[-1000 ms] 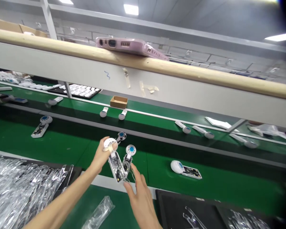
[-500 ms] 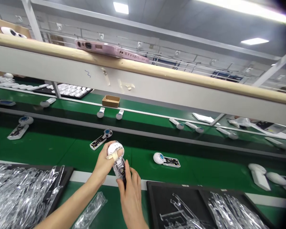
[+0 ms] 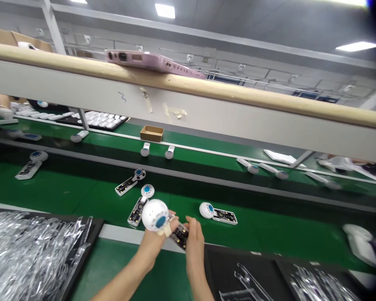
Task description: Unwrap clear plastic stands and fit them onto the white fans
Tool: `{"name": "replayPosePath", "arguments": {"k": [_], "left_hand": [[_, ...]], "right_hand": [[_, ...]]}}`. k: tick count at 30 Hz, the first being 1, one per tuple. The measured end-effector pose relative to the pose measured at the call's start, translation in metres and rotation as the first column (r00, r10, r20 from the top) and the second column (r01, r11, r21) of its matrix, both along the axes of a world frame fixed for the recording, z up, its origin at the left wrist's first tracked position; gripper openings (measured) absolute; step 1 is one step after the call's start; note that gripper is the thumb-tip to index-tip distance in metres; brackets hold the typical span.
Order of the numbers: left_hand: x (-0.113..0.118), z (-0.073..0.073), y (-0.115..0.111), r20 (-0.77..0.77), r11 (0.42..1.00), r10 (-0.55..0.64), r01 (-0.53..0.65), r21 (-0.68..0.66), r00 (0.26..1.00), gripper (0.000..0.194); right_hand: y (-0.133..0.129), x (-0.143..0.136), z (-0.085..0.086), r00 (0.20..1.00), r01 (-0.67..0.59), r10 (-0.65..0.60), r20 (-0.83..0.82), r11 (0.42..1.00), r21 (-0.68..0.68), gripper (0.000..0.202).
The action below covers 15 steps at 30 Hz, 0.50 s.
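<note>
The left hand [image 3: 156,242] pinches a white plastic device [image 3: 155,213] with round head and exposed black circuit board, near its neck, above the green worktop [image 3: 269,228]. The right hand's [image 3: 194,242] fingers lie together against the board end; grip unclear. This looks like two-handed positioning, calling for steady support. A similar white device [image 3: 138,211] lies just beyond.

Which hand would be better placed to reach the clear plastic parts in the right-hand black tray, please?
Probably the right hand: though also at the white device, it is nearer the black tray and its clear plastic parts. The left hand holds the device near its round head.
</note>
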State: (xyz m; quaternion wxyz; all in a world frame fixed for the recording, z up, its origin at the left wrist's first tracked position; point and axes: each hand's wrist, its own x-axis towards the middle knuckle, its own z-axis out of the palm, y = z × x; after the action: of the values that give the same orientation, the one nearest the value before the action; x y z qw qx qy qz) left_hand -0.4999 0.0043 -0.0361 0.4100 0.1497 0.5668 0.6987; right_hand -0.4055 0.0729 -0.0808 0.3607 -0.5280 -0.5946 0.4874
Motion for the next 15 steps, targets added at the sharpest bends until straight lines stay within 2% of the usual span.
{"name": "replayPosePath", "arguments": {"k": [1, 4, 7, 9, 11, 12, 13, 15], "left_hand": [[0.002, 0.001, 0.002, -0.017, 0.999, 0.011, -0.01, 0.035, 1.0, 0.044], [0.007, -0.002, 0.006, -0.036, 0.998, 0.019, -0.017, 0.068, 0.999, 0.041], [0.005, -0.018, 0.013, -0.067, 0.998, 0.058, -0.058, 0.001, 0.996, 0.038], [-0.006, -0.032, 0.02, -0.251, 0.994, 0.005, -0.032, -0.103, 0.968, 0.038], [-0.032, -0.045, 0.027, -0.486, 0.97, -0.114, -0.009, -0.243, 0.867, 0.04], [-0.052, -0.049, 0.03, -0.575, 0.952, -0.159, -0.029, -0.305, 0.802, 0.041], [-0.077, -0.051, 0.032, -0.638, 0.935, -0.175, -0.076, -0.347, 0.75, 0.043], [-0.135, -0.052, 0.034, -0.73, 0.891, -0.135, -0.24, -0.384, 0.67, 0.056]], "right_hand": [[0.006, -0.004, -0.002, 0.999, 0.048, -0.049, -0.001, 0.998, -0.048, 0.057], [0.018, -0.012, -0.009, 0.999, 0.054, -0.053, 0.008, 0.996, -0.077, 0.057], [0.025, -0.021, -0.019, 0.998, 0.051, -0.048, 0.039, 0.995, -0.088, 0.055], [0.032, -0.03, -0.031, 0.996, 0.039, -0.028, 0.086, 0.991, -0.125, 0.054], [0.046, -0.041, -0.045, 0.988, 0.018, 0.009, 0.151, 0.984, -0.176, 0.054], [0.055, -0.048, -0.051, 0.981, 0.009, 0.029, 0.19, 0.981, -0.195, 0.054], [0.066, -0.054, -0.057, 0.972, -0.001, 0.049, 0.231, 0.979, -0.202, 0.052], [0.085, -0.066, -0.062, 0.945, -0.025, 0.079, 0.318, 0.985, -0.171, 0.044]]}}
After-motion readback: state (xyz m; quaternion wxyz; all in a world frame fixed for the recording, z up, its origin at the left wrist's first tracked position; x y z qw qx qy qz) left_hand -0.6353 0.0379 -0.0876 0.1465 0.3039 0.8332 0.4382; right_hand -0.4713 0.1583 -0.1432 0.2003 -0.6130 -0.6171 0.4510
